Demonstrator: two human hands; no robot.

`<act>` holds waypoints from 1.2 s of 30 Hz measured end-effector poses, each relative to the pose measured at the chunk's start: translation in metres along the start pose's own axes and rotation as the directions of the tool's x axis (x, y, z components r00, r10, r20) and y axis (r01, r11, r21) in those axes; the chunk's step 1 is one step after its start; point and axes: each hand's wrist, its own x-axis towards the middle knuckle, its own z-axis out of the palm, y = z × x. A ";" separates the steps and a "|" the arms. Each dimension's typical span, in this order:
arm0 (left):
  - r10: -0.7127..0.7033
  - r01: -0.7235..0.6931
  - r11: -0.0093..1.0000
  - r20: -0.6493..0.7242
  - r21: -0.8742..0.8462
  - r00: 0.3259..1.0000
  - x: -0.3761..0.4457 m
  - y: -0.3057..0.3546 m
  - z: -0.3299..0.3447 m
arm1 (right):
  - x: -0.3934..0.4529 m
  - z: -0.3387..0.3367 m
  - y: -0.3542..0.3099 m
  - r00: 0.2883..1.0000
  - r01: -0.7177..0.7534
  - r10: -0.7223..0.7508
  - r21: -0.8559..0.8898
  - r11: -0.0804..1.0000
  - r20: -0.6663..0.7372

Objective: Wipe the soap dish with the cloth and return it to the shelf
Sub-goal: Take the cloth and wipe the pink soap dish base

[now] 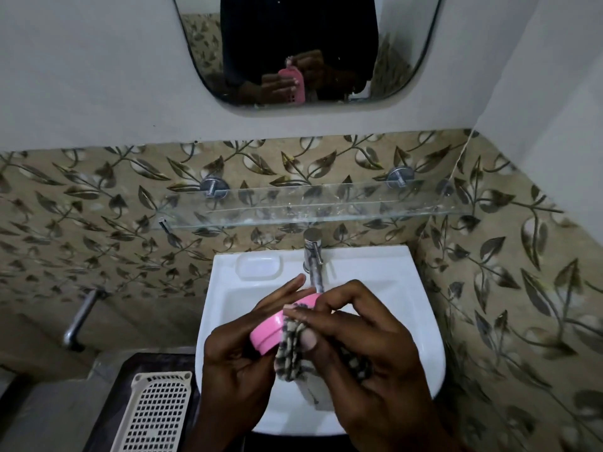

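Over the white sink (421, 288), a pink soap dish (274, 327) is held tilted in the left hand (238, 360); it is cupped from below and behind, with the long fingers extended past its far edge and the thumb side hidden under the dish. A black-and-white checked cloth (292, 349) is pinched against the dish's near rim by the right hand (368, 360), with the thumb pressed on the folded cloth and the fingers curled down over the top. The rest of the cloth is bunched under the right palm, and a pale end hangs down toward the basin. Dish and cloth are in contact; both are held clear of the sink, just in front of the chrome tap (314, 256).

A glass shelf (326, 207) is mounted on the leaf-patterned tile above the tap, carried on two round metal brackets; the dish is well below it, not on it. A moulded soap recess (259, 267) is seen in the sink's back-left ledge. The hands and the pink dish are reflected in the mirror (408, 53) above. A cream perforated basket (156, 415) is set at lower left beside the sink, and a metal wall tap (80, 318) sticks out of the tile further left
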 end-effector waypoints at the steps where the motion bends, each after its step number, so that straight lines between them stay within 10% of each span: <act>1: -0.003 0.003 1.000 -0.013 -0.002 1.000 -0.002 0.000 -0.001 | 0.000 0.000 0.002 0.999 -0.046 0.047 0.017 0.999 -0.028; 13: -0.228 0.207 0.973 -0.270 -0.103 0.935 -0.008 -0.001 -0.012 | -0.028 -0.001 0.032 0.888 -0.424 0.454 0.253 0.869 -0.070; 21: -0.535 0.459 0.753 -0.032 -0.471 0.844 0.018 0.009 -0.011 | -0.026 -0.014 0.024 0.882 -0.438 0.464 0.518 0.735 0.088; 25: -0.628 0.559 0.595 0.100 -0.577 0.772 0.023 0.001 0.001 | -0.022 -0.010 0.013 0.975 -0.160 0.174 0.111 0.981 -0.135; 29: -0.672 0.566 0.329 0.234 -0.756 0.702 0.008 -0.003 0.003 | -0.028 -0.007 0.008 0.998 0.032 -0.044 -0.250 0.968 -0.042; 36: -0.644 0.536 0.443 0.162 -0.718 0.748 0.011 0.003 0.004 | -0.027 -0.008 -0.002 0.991 -0.061 0.074 -0.116 0.991 0.113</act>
